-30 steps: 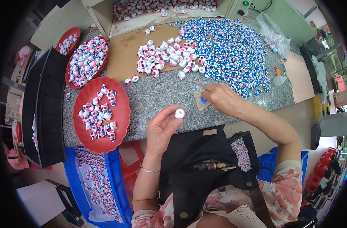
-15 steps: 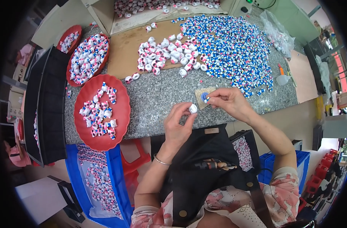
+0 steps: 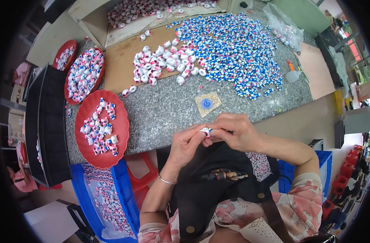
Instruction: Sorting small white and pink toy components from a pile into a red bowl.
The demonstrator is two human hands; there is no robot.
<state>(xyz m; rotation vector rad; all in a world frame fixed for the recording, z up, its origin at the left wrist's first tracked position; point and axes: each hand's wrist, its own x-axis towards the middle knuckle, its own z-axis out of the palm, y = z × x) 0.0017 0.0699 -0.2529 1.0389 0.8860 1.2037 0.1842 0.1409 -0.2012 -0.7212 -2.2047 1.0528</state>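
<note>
In front of my apron, my left hand (image 3: 184, 145) pinches a small white figurine head (image 3: 204, 130). My right hand (image 3: 241, 133) meets it from the other side, its fingers closed on a tiny blue figurine body (image 3: 210, 130) that touches the head. Fingers cover much of both pieces. Just beyond my hands, a blue round cap-like dish (image 3: 206, 103) sits on a tan square pad (image 3: 214, 99). Loose white-and-pink heads (image 3: 160, 62) lie farther back, beside a broad heap of blue bodies (image 3: 237, 52).
Joined figurines lie in a red scalloped tray (image 3: 122, 137) at left, with fuller red trays (image 3: 99, 77) behind. A blue crate (image 3: 126, 194) stands below the speckled counter (image 3: 160, 109). An orange-tipped bottle (image 3: 292, 75) and plastic bag (image 3: 284, 30) are at right.
My right hand has come back from the blue dish to my left hand, bringing the body against the head. The whole view has shifted slightly.
</note>
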